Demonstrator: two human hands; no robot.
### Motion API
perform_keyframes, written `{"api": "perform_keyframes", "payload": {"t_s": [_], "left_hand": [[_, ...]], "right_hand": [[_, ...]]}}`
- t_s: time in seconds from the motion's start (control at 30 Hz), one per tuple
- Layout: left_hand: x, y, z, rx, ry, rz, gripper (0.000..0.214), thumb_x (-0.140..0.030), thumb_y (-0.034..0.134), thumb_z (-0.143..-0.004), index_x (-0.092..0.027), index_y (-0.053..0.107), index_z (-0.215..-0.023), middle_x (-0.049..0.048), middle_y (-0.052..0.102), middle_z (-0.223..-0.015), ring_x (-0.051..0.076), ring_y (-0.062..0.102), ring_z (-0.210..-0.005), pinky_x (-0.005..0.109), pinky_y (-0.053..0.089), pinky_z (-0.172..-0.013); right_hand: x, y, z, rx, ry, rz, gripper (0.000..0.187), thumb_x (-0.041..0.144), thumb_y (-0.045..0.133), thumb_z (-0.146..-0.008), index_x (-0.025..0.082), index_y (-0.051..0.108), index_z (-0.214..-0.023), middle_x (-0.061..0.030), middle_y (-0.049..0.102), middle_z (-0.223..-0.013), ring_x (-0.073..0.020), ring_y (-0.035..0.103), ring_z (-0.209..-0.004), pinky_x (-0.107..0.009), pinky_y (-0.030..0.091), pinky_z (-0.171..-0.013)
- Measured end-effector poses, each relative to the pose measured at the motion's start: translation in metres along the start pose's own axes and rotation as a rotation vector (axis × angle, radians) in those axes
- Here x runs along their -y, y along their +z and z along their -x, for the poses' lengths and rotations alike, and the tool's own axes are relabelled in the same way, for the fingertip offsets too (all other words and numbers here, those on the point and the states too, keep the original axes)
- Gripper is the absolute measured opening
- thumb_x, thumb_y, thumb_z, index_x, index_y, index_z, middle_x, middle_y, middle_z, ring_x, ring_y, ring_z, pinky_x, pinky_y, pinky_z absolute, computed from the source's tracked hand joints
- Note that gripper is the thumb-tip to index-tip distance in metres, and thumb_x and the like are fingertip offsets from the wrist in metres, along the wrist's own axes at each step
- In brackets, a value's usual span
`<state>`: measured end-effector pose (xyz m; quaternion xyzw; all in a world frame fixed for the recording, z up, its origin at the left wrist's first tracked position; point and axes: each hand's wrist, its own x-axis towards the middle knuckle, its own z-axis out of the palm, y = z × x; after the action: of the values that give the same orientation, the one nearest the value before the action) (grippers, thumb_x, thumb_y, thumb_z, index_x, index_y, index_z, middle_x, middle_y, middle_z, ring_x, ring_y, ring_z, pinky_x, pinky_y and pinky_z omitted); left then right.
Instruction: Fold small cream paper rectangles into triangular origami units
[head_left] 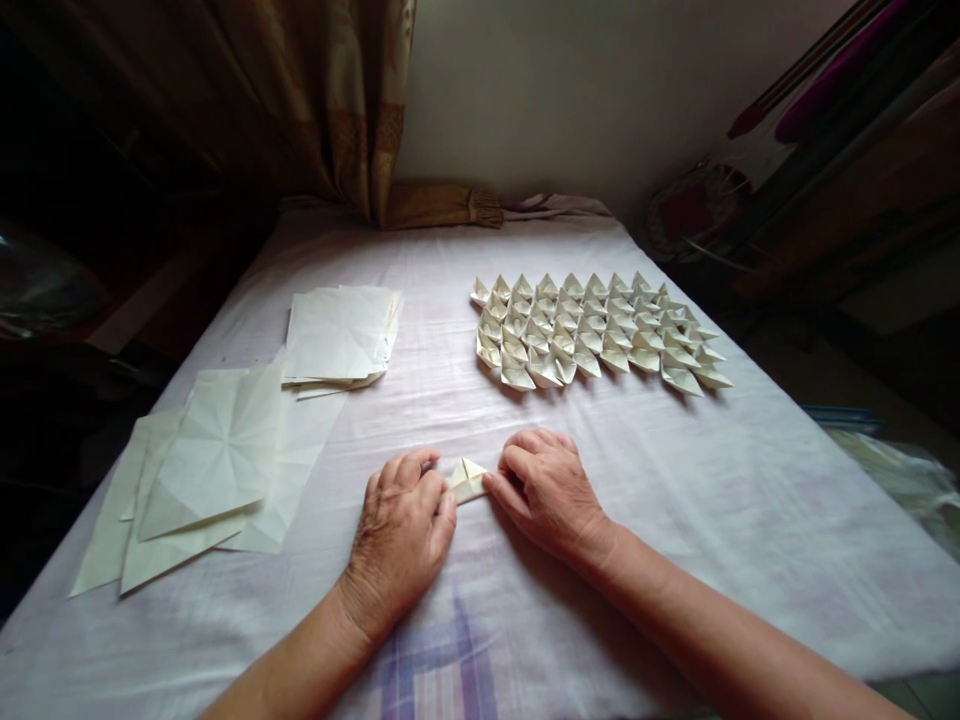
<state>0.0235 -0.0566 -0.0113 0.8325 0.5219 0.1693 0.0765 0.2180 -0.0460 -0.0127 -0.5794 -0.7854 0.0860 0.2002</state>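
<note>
A small folded piece of paper (468, 480), pale cream with a pointed top, lies low over the cloth between my two hands. My left hand (403, 520) is closed at its left end, the fingers curled and partly hiding it. At the right end, the thumb and curled fingers of my right hand (546, 490) pinch the paper. Beyond my right hand stand rows of several folded paper boats (592, 335), packed close together.
Left of my hands, creased paper sheets (225, 450) overlap loosely. Behind them sits a neater stack of square paper (341, 335). A pale cloth (420, 400) covers the table. A brown curtain (360, 110) hangs at the far edge, against a wall (555, 100).
</note>
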Motion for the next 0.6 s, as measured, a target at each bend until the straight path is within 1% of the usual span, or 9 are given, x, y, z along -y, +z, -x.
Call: {"api": "perform_keyframes", "payload": {"t_s": [0.17, 0.27, 0.33, 0.4, 0.47, 0.6], "left_hand": [[0.0030, 0.0027, 0.0025, -0.016, -0.038, 0.028, 0.004, -0.021, 0.051, -0.088, -0.019, 0.055, -0.086, 0.0123, 0.056, -0.121, 0.030, 0.048, -0.116, 0.047, 0.040, -0.094], [0.0051, 0.0032, 0.0033, -0.033, -0.038, 0.057, 0.013, -0.020, 0.051, -0.088, -0.020, 0.056, -0.100, 0.0127, 0.054, -0.127, 0.029, 0.047, -0.120, 0.047, 0.040, -0.096], [0.0064, 0.0026, 0.0030, -0.012, -0.034, 0.077, 0.017, -0.020, 0.051, -0.089, -0.023, 0.059, -0.103, 0.0101, 0.053, -0.129, 0.028, 0.047, -0.121, 0.048, 0.039, -0.097], [0.0073, 0.0016, 0.0021, 0.019, -0.027, 0.087, 0.016, -0.021, 0.051, -0.090, -0.027, 0.063, -0.100, 0.0072, 0.053, -0.130, 0.028, 0.048, -0.122, 0.048, 0.039, -0.098], [0.0075, 0.0006, 0.0011, 0.037, -0.021, 0.090, 0.017, -0.023, 0.051, -0.091, -0.029, 0.065, -0.097, 0.0060, 0.054, -0.131, 0.028, 0.047, -0.123, 0.049, 0.038, -0.100], [0.0067, -0.0001, -0.0003, 0.041, -0.021, 0.094, 0.016, -0.023, 0.050, -0.091, -0.027, 0.066, -0.095, 0.0065, 0.054, -0.133, 0.028, 0.046, -0.126, 0.050, 0.037, -0.102]], "right_hand": [[0.0012, 0.0013, -0.0012, -0.009, 0.006, 0.013, 0.025, 0.030, 0.064, -0.085, 0.018, 0.056, -0.065, -0.0025, 0.059, -0.076, -0.0173, 0.048, -0.074, -0.033, 0.028, -0.072], [0.0006, 0.0026, 0.0001, -0.029, 0.020, 0.004, 0.023, 0.031, 0.064, -0.086, 0.019, 0.056, -0.067, -0.0027, 0.059, -0.078, -0.0185, 0.049, -0.077, -0.034, 0.029, -0.073], [-0.0011, 0.0038, 0.0011, -0.040, 0.040, -0.020, 0.018, 0.030, 0.064, -0.085, 0.019, 0.057, -0.073, -0.0028, 0.059, -0.081, -0.0196, 0.050, -0.080, -0.034, 0.030, -0.075], [-0.0033, 0.0050, 0.0018, -0.046, 0.056, -0.045, 0.011, 0.027, 0.063, -0.085, 0.020, 0.058, -0.080, -0.0028, 0.060, -0.085, -0.0203, 0.051, -0.083, -0.034, 0.031, -0.077], [-0.0046, 0.0057, 0.0021, -0.044, 0.059, -0.050, 0.005, 0.024, 0.062, -0.086, 0.021, 0.060, -0.083, -0.0027, 0.061, -0.089, -0.0206, 0.051, -0.086, -0.034, 0.031, -0.078], [0.0021, 0.0060, 0.0026, -0.039, 0.050, -0.001, 0.008, 0.025, 0.059, -0.089, 0.021, 0.060, -0.082, -0.0039, 0.062, -0.093, -0.0213, 0.052, -0.090, -0.035, 0.031, -0.081]]}}
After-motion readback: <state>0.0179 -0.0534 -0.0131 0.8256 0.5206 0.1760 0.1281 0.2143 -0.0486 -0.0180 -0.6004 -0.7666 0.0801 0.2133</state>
